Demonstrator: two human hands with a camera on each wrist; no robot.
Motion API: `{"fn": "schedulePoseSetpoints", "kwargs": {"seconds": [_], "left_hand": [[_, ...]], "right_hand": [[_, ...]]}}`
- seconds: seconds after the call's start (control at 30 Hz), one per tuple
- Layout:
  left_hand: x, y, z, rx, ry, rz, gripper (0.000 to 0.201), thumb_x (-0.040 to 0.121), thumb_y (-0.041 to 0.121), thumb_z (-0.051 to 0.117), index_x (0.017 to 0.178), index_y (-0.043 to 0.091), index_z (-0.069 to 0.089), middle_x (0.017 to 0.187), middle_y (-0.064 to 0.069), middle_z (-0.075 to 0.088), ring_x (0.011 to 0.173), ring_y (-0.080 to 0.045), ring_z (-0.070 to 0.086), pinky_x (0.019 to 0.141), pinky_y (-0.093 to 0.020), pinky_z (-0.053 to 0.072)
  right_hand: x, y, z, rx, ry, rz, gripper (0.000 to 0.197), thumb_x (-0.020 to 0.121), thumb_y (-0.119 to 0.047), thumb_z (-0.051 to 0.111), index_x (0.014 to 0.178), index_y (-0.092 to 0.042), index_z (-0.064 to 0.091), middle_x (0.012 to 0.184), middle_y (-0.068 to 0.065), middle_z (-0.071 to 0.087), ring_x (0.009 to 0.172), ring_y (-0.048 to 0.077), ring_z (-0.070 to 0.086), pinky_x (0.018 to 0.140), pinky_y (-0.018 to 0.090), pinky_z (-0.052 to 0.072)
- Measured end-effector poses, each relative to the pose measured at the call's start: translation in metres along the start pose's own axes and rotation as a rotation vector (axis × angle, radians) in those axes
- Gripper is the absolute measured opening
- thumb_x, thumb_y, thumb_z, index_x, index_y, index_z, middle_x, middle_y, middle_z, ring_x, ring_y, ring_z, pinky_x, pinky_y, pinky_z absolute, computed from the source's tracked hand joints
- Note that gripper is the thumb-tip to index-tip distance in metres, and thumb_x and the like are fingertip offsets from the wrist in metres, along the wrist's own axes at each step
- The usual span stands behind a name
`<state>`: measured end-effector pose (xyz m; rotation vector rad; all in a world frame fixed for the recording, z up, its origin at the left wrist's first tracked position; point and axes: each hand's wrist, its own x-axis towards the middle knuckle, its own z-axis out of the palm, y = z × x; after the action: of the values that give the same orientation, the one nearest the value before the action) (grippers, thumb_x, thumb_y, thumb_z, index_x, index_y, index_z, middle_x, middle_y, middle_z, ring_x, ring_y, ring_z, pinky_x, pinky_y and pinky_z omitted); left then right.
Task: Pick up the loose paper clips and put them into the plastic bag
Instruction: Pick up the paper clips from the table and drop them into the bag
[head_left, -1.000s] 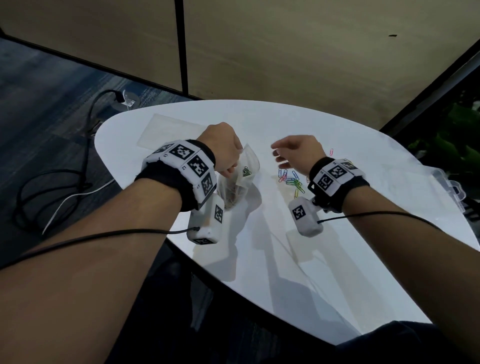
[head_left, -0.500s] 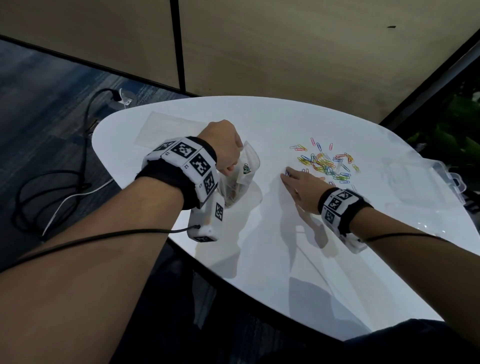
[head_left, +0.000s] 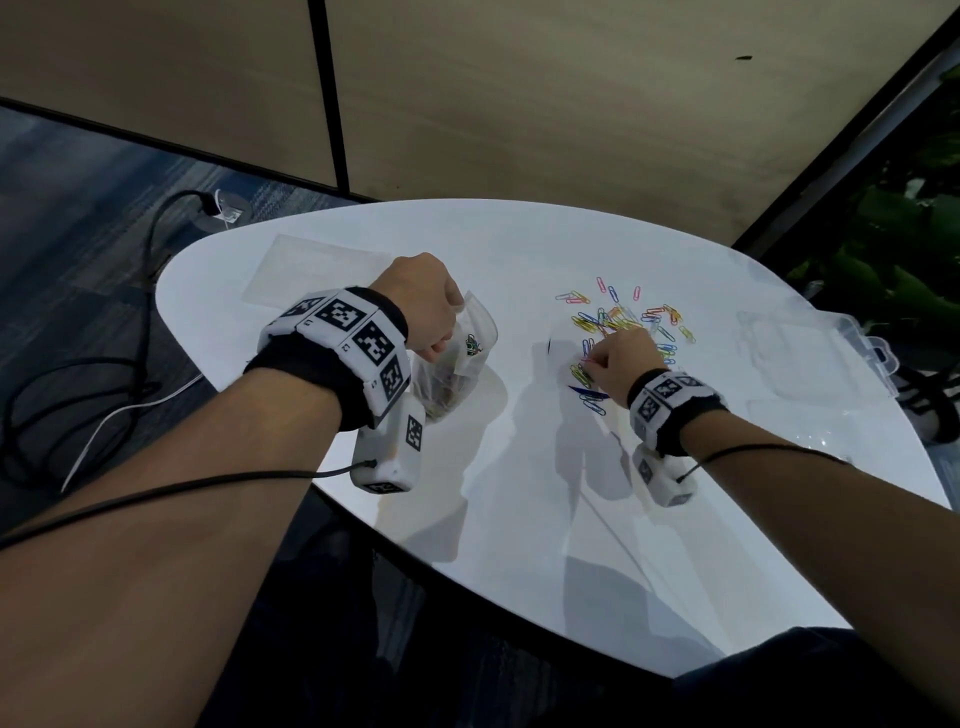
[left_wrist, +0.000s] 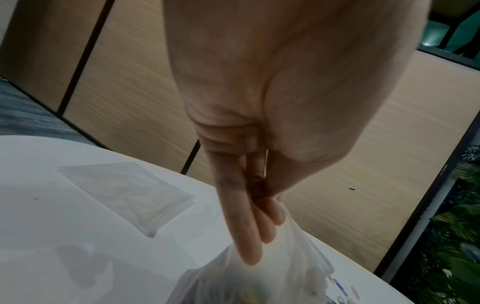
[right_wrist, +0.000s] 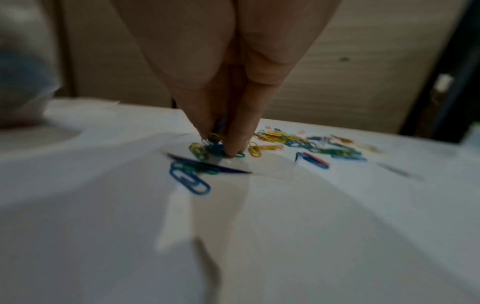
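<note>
White and glossy, the counter (head_left: 519, 467) carries a scatter of coloured paper clips (head_left: 623, 317) toward its far side. At the near edge of that heap the right hand (head_left: 621, 364) pinches a small bunch between bunched fingertips (right_wrist: 233, 148), probably to carry several at once. Well to the left, the left hand (head_left: 421, 306) grips the plastic bag (head_left: 457, 364) by its rim, apparently holding the mouth up and open; clips already lie inside. A spare flat bag (left_wrist: 124, 189) lies beyond.

A white rounded table (head_left: 519, 519) stands before tan wood-grain wall panels (head_left: 519, 104) split by 1 dark seam. Left of the table, blue-grey carpet (head_left: 78, 208) carries black cables (head_left: 62, 405); right of it, green foliage (head_left: 904, 244).
</note>
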<state>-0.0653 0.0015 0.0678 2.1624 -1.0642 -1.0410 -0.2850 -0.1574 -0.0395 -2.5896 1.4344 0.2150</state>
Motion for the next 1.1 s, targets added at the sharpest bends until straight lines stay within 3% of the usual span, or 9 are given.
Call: {"fn": "schedulePoseSetpoints", "kwargs": {"seconds": [0.17,0.27,0.37,0.47,0.6,0.7,0.8,0.97,1.1], "left_hand": [[0.000,0.004,0.003,0.008,-0.013,0.010,0.034,0.095,-0.006,0.043,0.121,0.002,0.063,0.083,-0.018,0.065,0.068,-0.030,0.065,0.077,-0.045,0.061],[-0.001,0.006,0.004,0.010,-0.019,0.017,0.034,0.094,-0.008,0.044,0.120,0.001,0.063,0.083,-0.019,0.065,0.070,-0.031,0.064,0.078,-0.046,0.061],[-0.001,0.007,0.006,0.008,-0.023,0.020,0.034,0.094,-0.010,0.043,0.119,0.001,0.064,0.081,-0.019,0.064,0.070,-0.032,0.064,0.079,-0.048,0.061],[0.000,0.006,0.007,0.024,-0.021,0.030,0.035,0.094,-0.007,0.045,0.121,0.002,0.065,0.080,-0.018,0.067,0.076,-0.037,0.072,0.076,-0.047,0.062],[-0.003,0.006,0.006,0.023,-0.037,0.032,0.034,0.093,-0.007,0.048,0.121,0.004,0.064,0.085,-0.020,0.070,0.083,-0.038,0.074,0.077,-0.045,0.062],[-0.001,0.004,0.006,0.012,-0.026,0.027,0.035,0.093,-0.008,0.046,0.119,0.003,0.066,0.082,-0.018,0.068,0.081,-0.037,0.074,0.076,-0.046,0.062],[0.000,0.004,0.005,-0.006,-0.033,0.016,0.033,0.095,-0.008,0.044,0.119,0.001,0.065,0.082,-0.018,0.065,0.074,-0.035,0.069,0.078,-0.048,0.061],[0.000,0.004,0.004,-0.009,-0.045,0.016,0.033,0.095,-0.008,0.043,0.118,0.002,0.063,0.086,-0.019,0.064,0.073,-0.033,0.065,0.080,-0.048,0.060],[0.001,0.005,0.004,-0.028,-0.036,0.014,0.031,0.095,-0.007,0.041,0.113,0.004,0.063,0.088,-0.021,0.063,0.072,-0.032,0.062,0.072,-0.043,0.061]], "right_hand": [[0.007,0.006,-0.022,0.599,0.024,0.308,0.015,0.082,-0.023,0.072,0.077,-0.011,0.078,0.083,0.010,0.077,0.087,0.024,0.074,0.083,0.031,0.059],[-0.003,-0.025,-0.054,1.226,-0.026,0.239,0.012,0.084,-0.009,0.073,0.089,0.002,0.073,0.094,0.019,0.073,0.085,0.028,0.072,0.081,0.027,0.060],[-0.023,-0.067,-0.076,1.436,-0.149,0.065,0.015,0.087,0.000,0.067,0.096,0.012,0.068,0.091,0.020,0.069,0.080,0.026,0.069,0.078,0.023,0.060],[-0.039,-0.095,-0.073,1.293,-0.218,-0.079,0.013,0.087,-0.004,0.069,0.093,0.007,0.071,0.086,0.019,0.071,0.074,0.021,0.070,0.081,0.028,0.060],[-0.045,-0.105,-0.060,0.960,-0.080,-0.206,0.022,0.086,-0.017,0.073,0.103,-0.003,0.075,0.092,0.011,0.076,0.081,0.017,0.074,0.077,0.029,0.061],[-0.039,-0.087,-0.063,0.853,0.061,-0.275,0.017,0.089,-0.014,0.068,0.102,-0.007,0.076,0.095,0.004,0.076,0.082,0.012,0.073,0.074,0.028,0.061],[-0.032,-0.043,-0.053,0.410,0.171,-0.410,0.019,0.093,-0.020,0.062,0.106,-0.017,0.075,0.110,-0.002,0.074,0.090,0.008,0.069,0.087,0.033,0.057],[-0.063,0.033,0.013,-0.240,-0.110,-0.700,0.047,0.097,-0.031,0.047,0.139,-0.010,0.051,0.152,0.007,0.042,0.137,0.026,0.044,0.108,0.042,0.043],[-0.072,0.067,0.032,-0.453,-0.207,-0.600,0.075,0.096,-0.059,0.008,0.156,-0.014,0.011,0.164,0.002,0.004,0.151,0.024,0.013,0.117,0.042,0.026]]}}
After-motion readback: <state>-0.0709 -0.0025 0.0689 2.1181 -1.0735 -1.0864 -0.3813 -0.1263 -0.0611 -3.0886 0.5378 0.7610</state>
